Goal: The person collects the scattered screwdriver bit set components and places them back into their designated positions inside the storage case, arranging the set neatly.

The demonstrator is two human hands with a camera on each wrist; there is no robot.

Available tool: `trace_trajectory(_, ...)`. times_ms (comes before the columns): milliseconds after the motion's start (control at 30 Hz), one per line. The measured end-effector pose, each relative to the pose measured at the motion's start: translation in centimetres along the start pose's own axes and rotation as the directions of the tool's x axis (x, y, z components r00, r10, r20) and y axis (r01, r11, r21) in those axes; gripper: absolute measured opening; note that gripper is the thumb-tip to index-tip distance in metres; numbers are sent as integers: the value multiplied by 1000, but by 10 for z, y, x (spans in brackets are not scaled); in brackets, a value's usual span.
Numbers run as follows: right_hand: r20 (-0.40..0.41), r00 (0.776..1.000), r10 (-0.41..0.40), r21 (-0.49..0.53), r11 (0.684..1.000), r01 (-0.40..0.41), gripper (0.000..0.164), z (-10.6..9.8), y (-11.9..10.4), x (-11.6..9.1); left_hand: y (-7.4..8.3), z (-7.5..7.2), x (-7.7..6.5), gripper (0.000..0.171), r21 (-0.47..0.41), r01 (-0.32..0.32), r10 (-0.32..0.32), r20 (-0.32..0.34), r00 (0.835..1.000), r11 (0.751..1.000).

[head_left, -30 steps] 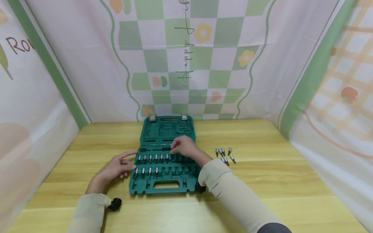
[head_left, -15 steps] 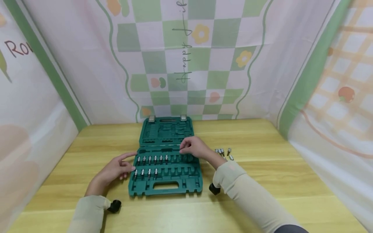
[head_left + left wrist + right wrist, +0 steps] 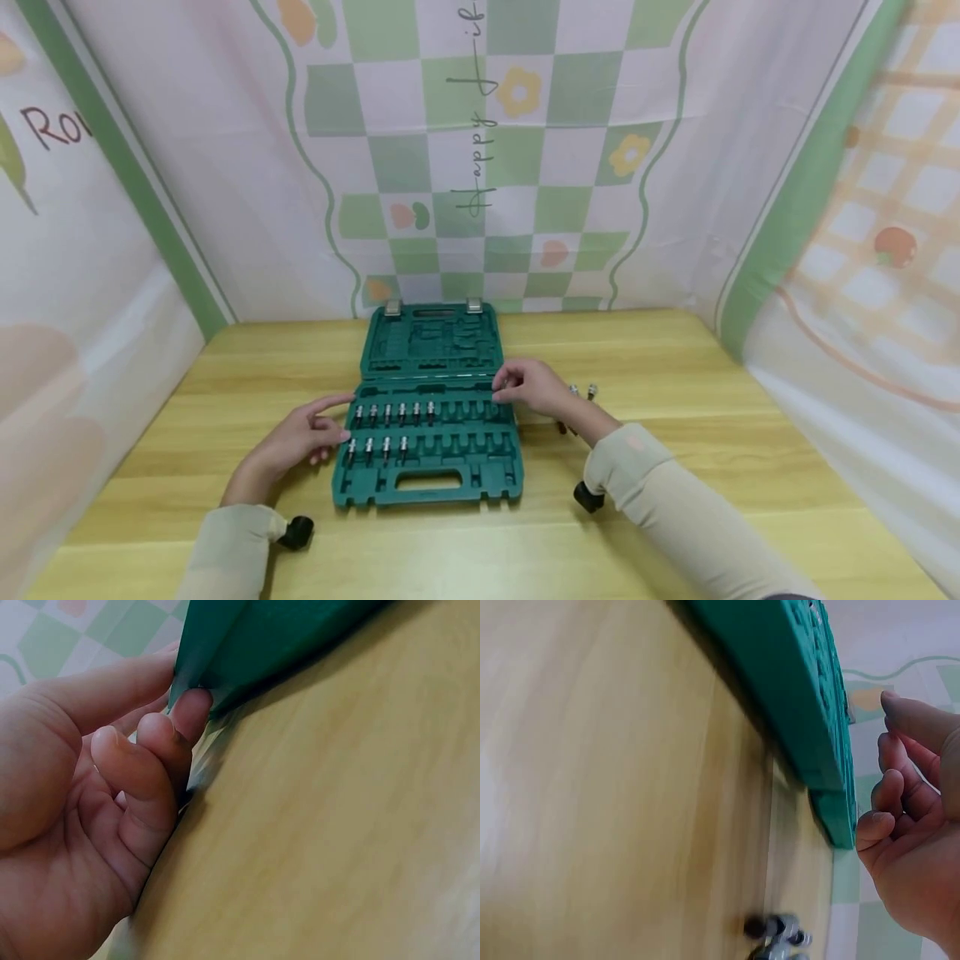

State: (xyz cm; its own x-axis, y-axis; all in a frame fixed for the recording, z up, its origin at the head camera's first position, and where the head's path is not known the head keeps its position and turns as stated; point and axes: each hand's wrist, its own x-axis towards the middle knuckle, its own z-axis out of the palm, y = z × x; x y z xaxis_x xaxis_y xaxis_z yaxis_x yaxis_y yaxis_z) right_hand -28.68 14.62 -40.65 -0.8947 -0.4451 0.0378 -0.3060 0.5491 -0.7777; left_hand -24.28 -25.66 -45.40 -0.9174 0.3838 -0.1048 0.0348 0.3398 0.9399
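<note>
A green plastic tool case (image 3: 358,485) lies opened flat on the wooden table. Short silver socket bits (image 3: 387,414) with dark tips stand in two rows in its left slots; slots further right are bare. At the case's left edge, my left hand (image 3: 296,433) touches the side with index finger and thumb, its other fingers loosely bent. My right hand (image 3: 534,390) hovers by the case's right edge, fingers loosely curved and nothing showing between thumb and index finger. Beyond its wrist lie loose socket bits (image 3: 592,390), partly hidden by the forearm; they also show in the right wrist view (image 3: 780,930).
The case's lid (image 3: 431,337), with moulded recesses and two metal latches, lies toward the back. A patterned cloth (image 3: 480,150) hangs behind the table (image 3: 450,550) and along both sides. Dark camera mounts (image 3: 296,533) sit at both cuffs.
My right hand has moved right, from above the upper row of slots to the case's right edge. My left hand stays at the left edge. The bits in the case have not changed.
</note>
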Motion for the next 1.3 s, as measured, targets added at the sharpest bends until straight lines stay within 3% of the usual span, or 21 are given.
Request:
trace_trajectory(733,26,1000,14,-68,998,-13,13,-29,35,-33,4,1,0,67,-29,29,-29,3,1000,999)
trace_trajectory(1300,60,998,26,-164,986,-16,16,-45,52,-54,2,0,-1,66,-3,4,-4,9,1000,1000)
